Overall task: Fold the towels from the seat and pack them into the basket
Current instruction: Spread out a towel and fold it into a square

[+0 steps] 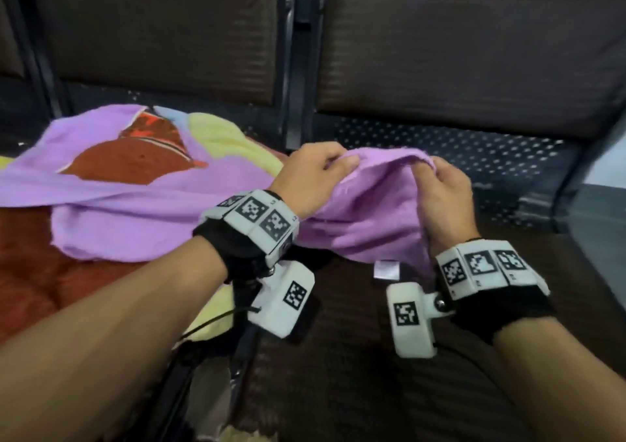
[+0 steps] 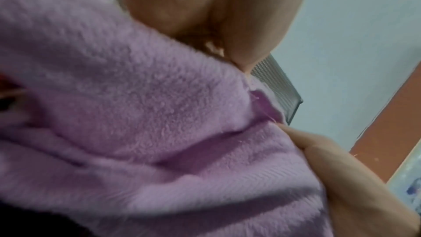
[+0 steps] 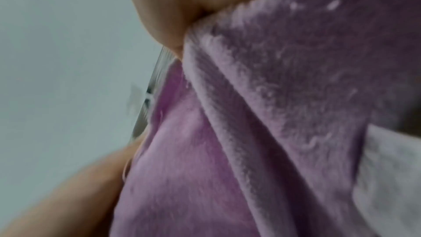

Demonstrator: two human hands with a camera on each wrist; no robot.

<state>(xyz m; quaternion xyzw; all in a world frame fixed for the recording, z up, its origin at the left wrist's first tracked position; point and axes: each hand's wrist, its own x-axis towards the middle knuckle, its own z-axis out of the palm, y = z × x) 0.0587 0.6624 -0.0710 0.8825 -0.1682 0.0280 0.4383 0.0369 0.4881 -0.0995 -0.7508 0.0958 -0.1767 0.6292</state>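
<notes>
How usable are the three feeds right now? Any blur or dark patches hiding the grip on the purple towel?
Head view: dim but readable; left hand and right hand both pinch the purple towel. Left wrist view: soft, towel fills the frame. Right wrist view: motion-blurred, shadowed upper right; fingers barely legible.

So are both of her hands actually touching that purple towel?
Touching. The head view shows the left hand and right hand each pinching the purple towel's raised edge; both wrist views show fingers pressed into it.
</notes>
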